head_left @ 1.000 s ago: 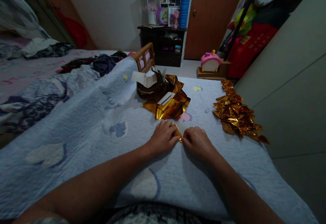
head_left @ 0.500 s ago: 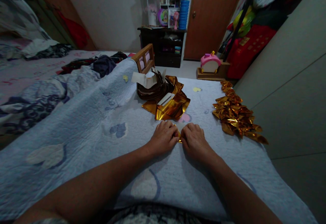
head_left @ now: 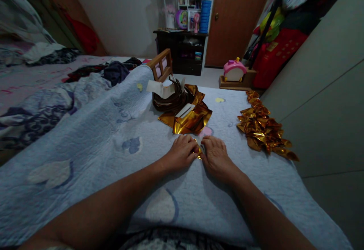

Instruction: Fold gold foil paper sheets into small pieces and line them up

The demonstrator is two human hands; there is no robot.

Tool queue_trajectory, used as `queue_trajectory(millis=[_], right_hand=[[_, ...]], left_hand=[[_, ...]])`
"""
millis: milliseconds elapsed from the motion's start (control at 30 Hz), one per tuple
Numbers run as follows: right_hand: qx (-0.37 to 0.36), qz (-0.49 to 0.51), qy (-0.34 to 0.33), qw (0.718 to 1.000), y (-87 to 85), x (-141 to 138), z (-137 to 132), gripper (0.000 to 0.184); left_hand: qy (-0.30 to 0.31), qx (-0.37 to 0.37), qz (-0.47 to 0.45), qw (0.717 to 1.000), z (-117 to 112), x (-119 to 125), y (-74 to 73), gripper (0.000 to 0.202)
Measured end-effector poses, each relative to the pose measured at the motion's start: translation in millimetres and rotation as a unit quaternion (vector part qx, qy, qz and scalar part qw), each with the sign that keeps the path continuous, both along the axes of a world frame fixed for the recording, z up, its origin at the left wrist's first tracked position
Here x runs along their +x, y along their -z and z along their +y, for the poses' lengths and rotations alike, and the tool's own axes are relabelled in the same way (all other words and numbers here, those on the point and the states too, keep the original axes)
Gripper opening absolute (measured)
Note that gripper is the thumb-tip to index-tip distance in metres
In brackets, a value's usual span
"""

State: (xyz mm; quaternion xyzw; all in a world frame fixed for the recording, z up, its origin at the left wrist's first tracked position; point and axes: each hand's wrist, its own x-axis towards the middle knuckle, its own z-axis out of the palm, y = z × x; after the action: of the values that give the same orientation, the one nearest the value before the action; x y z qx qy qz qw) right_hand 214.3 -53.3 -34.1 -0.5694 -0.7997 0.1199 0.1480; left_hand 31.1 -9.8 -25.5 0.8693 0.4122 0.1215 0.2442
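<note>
Both hands rest close together on the light blue quilt (head_left: pixel 159 166). A small sheet of gold foil paper (head_left: pixel 199 153) lies between them, mostly covered by the fingers. My left hand (head_left: pixel 182 152) is closed on its left side, with thumb and fingers pinching the edge. On the other side my right hand (head_left: pixel 216 155) presses the paper with bent fingers. Just beyond the hands lies a heap of flat gold foil sheets (head_left: pixel 193 119), beside a curled dark brown stack with white paper (head_left: pixel 167 100). To the right sits a pile of folded gold foil pieces (head_left: pixel 263 132).
A wooden rail (head_left: pixel 161 66) rises at the quilt's far edge. Farther off are a dark cabinet (head_left: pixel 182 53) and a pink toy (head_left: pixel 234 71). Rumpled clothes and bedding (head_left: pixel 85 87) lie at the left; a pale panel (head_left: pixel 327 110) borders the right.
My right hand's fingers have shifted slightly, now lying flatter over the foil paper. My left hand stays almost in place, and the piles have not moved.
</note>
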Motion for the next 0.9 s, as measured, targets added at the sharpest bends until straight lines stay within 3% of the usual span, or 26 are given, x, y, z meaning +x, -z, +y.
queue_trajectory(millis=[500,900], right_hand=[[0.012,-0.018,0.029,0.999,0.0,-7.2,-0.4,0.033],[-0.025,-0.034,0.017,0.999,-0.3,-2.4,-0.6,0.046]], left_hand=[[0.003,0.000,0.016,1.000,0.1,-0.6,1.1,0.002],[0.001,0.013,0.003,1.000,0.2,-0.7,4.3,0.002]])
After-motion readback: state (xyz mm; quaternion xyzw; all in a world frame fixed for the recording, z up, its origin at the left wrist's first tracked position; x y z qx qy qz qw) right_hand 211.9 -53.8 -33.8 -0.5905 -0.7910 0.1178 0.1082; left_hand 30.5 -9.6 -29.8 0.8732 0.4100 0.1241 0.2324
